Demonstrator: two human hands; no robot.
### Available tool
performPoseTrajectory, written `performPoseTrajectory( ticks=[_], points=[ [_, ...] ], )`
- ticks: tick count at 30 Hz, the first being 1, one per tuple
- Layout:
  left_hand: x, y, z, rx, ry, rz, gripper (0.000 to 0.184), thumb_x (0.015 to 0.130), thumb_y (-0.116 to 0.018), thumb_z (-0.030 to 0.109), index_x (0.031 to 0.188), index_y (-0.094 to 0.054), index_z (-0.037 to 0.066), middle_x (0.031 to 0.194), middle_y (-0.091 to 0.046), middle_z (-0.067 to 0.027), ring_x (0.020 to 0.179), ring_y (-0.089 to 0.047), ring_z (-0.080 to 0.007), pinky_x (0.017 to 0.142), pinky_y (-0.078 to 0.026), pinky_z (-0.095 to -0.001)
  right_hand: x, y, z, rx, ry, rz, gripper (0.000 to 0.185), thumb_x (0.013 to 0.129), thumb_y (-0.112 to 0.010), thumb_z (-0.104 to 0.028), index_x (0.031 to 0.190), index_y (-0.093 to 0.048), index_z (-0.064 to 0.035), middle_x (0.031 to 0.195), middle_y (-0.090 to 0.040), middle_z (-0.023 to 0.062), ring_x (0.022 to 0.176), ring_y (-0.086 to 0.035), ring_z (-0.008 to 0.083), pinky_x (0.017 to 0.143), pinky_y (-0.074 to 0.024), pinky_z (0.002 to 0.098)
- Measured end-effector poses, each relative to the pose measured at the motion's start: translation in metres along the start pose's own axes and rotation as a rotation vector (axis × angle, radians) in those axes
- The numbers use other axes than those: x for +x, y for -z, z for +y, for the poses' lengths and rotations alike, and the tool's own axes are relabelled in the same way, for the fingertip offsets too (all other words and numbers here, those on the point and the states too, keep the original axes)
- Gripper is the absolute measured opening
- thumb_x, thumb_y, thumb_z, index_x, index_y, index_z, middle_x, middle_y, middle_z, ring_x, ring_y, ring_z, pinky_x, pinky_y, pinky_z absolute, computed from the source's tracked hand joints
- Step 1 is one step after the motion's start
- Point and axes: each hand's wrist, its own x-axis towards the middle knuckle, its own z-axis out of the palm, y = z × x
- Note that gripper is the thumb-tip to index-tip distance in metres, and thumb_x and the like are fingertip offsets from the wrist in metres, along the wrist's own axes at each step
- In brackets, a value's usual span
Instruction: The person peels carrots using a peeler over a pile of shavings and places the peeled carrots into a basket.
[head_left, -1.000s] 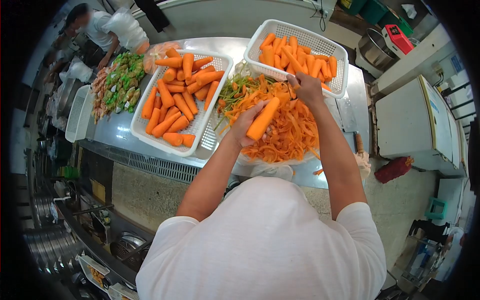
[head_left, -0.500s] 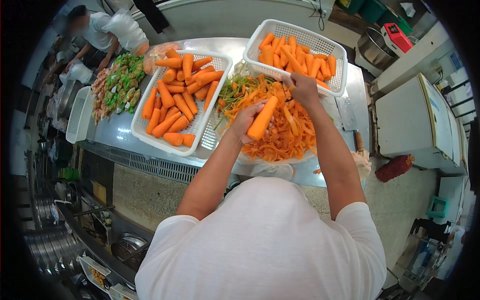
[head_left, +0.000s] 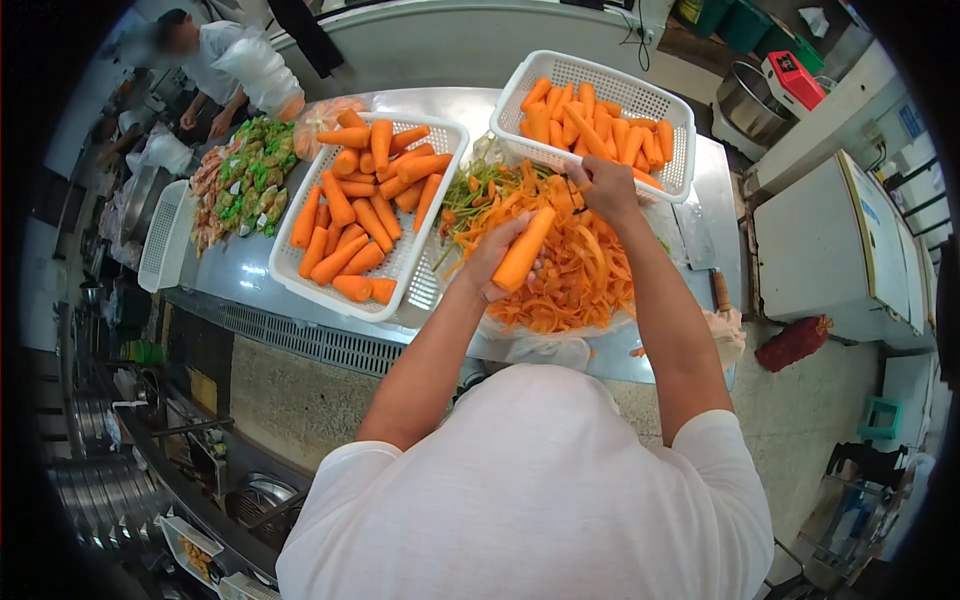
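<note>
My left hand (head_left: 492,252) is closed around a smooth orange carrot (head_left: 526,250), its thick end pointing down toward me. My right hand (head_left: 608,188) is closed on a small peeler (head_left: 580,209), mostly hidden by the fingers, just beyond the carrot's far end. Below both hands lies a heap of carrot peelings (head_left: 580,285) on clear plastic, with green stems (head_left: 468,195) at its left. A white basket (head_left: 278,268) of carrots stands to the left. Behind my right hand is another white basket (head_left: 684,135) holding more carrots.
A cleaver (head_left: 704,245) lies on the metal table at the right, near a crumpled cloth (head_left: 724,332). At far left are a pile of green and tan vegetables (head_left: 245,175) and a white crate (head_left: 160,240). Another person (head_left: 210,75) stands behind them. A red sack (head_left: 793,343) is on the floor.
The view has tilted slightly, so the table sits a little lower. Both hands keep their hold; the right hand and peeler remain near the carrot's far end.
</note>
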Motion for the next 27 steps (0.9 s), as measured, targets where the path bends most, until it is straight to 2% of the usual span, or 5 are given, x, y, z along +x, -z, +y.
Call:
performPoseTrajectory(
  ticks=[7,16,20,22,27],
  points=[
    [0.014,0.000,-0.003,0.041,-0.105,0.158,0.033,0.102,-0.051,0.034,0.123,-0.053,0.009,0.088,-0.063,-0.0068,0.066,-0.065,-0.0156,0.051,-0.058,-0.0293,-0.049,-0.012,-0.085,0.071,0.577,0.054,0.040,0.090,-0.066,-0.040,0.068,-0.062,-0.0062,0.055,-0.056,0.0127,0.055,-0.056,0.0337,0.060,-0.0454,0.0431],
    [0.004,0.001,-0.002,-0.032,-0.034,0.039,0.031,0.104,-0.046,0.029,0.126,-0.053,0.009,0.093,-0.064,-0.0091,0.073,-0.067,-0.0166,0.057,-0.060,-0.0331,0.002,0.001,0.012,-0.131,-0.066,0.042,0.046,0.093,-0.063,-0.044,0.070,-0.065,-0.0038,0.060,-0.062,0.0155,0.059,-0.062,0.0350,0.063,-0.0488,0.0458],
    [0.018,0.006,-0.002,-0.049,-0.109,0.109,0.031,0.104,-0.046,0.029,0.128,-0.052,0.011,0.095,-0.066,-0.0097,0.072,-0.066,-0.0158,0.055,-0.060,-0.0318,-0.034,0.000,-0.062,0.024,0.094,-0.132,0.043,0.092,-0.065,-0.042,0.071,-0.065,-0.0035,0.059,-0.061,0.0143,0.055,-0.060,0.0329,0.057,-0.0447,0.0450],
    [0.020,0.005,-0.002,-0.024,-0.106,0.151,0.033,0.105,-0.043,0.029,0.131,-0.051,0.011,0.097,-0.066,-0.0088,0.073,-0.067,-0.0162,0.057,-0.060,-0.0324,-0.049,-0.011,-0.084,0.043,0.621,0.080,0.039,0.090,-0.069,-0.034,0.070,-0.059,-0.0023,0.056,-0.058,0.0119,0.052,-0.057,0.0287,0.051,-0.0427,0.0414],
    [0.012,0.014,-0.001,0.128,-0.017,0.110,0.034,0.105,-0.043,0.032,0.131,-0.050,0.011,0.099,-0.065,-0.0081,0.068,-0.066,-0.0162,0.052,-0.059,-0.0301,-0.008,-0.011,-0.028,-0.008,0.326,0.051,0.039,0.089,-0.068,-0.036,0.069,-0.062,-0.0038,0.055,-0.057,0.0116,0.052,-0.057,0.0312,0.058,-0.0431,0.0439]
  ],
)
